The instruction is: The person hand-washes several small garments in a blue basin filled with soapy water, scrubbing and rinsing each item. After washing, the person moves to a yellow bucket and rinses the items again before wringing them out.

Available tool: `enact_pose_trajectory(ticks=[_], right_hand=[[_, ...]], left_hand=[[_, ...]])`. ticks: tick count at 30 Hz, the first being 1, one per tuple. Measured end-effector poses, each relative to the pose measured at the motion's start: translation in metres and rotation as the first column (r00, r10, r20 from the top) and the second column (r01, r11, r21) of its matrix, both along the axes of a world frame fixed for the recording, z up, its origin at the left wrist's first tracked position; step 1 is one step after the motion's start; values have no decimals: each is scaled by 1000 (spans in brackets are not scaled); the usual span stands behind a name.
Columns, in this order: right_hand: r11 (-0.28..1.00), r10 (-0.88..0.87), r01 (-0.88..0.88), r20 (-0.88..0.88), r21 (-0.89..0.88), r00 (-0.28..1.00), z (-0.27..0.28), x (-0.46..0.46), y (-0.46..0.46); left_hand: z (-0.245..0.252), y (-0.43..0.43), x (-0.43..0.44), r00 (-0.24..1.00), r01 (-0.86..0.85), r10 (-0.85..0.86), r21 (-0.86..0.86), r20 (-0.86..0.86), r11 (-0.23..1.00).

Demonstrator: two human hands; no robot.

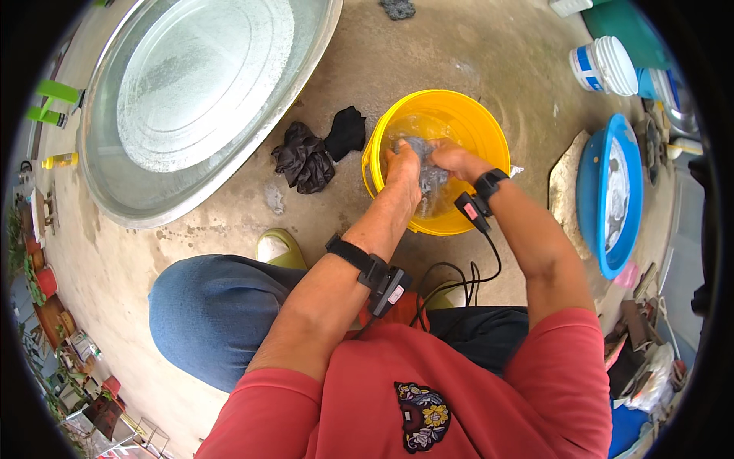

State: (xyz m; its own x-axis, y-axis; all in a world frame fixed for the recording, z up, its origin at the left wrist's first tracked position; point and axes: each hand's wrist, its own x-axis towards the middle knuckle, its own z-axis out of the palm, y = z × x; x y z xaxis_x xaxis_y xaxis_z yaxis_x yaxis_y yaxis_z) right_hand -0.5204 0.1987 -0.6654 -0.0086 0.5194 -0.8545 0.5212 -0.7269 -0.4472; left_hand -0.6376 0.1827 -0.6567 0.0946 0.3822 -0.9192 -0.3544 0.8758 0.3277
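Observation:
Both of my hands are inside the rim of a yellow plastic bucket point(470, 109) with water in it. A wet grey cloth point(423, 150) lies between them. My left hand point(403, 166) grips the cloth from the left, and my right hand point(453, 158) holds its right side. The cloth's lower part hangs towards the water. Left of the bucket a black cloth point(346, 133) and a crumpled dark cloth or thin bag point(304, 158) lie on the concrete floor.
A large round metal basin point(206, 80) with water stands at the upper left. On the right a blue plastic basin point(590, 195) stands beside a white bucket point(602, 66). A grey cloth or scouring pad point(398, 8) lies at the top. Black cables point(493, 269) hang near my right forearm.

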Motion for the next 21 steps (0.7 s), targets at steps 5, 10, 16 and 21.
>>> enact_pose_trajectory(ticks=[5,10,16,21], right_hand=[[987,-122,162,-576,17,808,55,4,-18],[832,209,6,-323,555,923,94,-20,-56],[398,158,-424,395,814,905,78,-19,-48],[610,102,-465,518,642,849,50,20,-20]], left_hand=[[6,12,-9,889,-187,212,-101,406,977],[12,6,-12,930,-24,-18,108,368,994],[6,-2,4,780,-223,110,109,616,969],[10,-2,17,916,-168,86,180,392,969]])
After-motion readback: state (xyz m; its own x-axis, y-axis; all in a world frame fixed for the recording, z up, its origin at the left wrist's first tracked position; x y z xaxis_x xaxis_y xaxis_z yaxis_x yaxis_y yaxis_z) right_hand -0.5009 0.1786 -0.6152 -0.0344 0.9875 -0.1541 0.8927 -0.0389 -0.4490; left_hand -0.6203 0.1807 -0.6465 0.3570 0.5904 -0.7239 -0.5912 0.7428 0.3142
